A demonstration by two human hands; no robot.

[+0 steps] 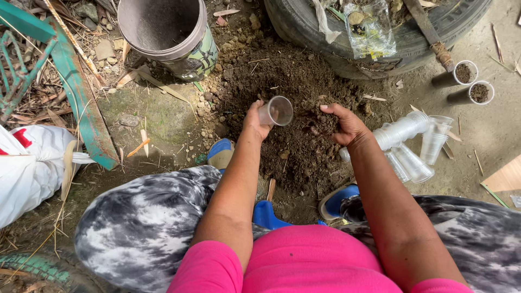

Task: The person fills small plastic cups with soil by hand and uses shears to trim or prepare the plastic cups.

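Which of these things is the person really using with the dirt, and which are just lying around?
In use:
- left hand holding a clear plastic cup
- right hand grabbing dark soil
- stacked clear plastic cups
- two soil-filled cups

Lying about:
- grey plastic bucket
- black rubber tyre
- green metal frame
- white sack

We squat at soil heap (293, 108): bucket (168, 32) at eleven o'clock, tyre (325, 32) at one, stacked cups (407, 130) at three, filled cups (467, 81) beyond.
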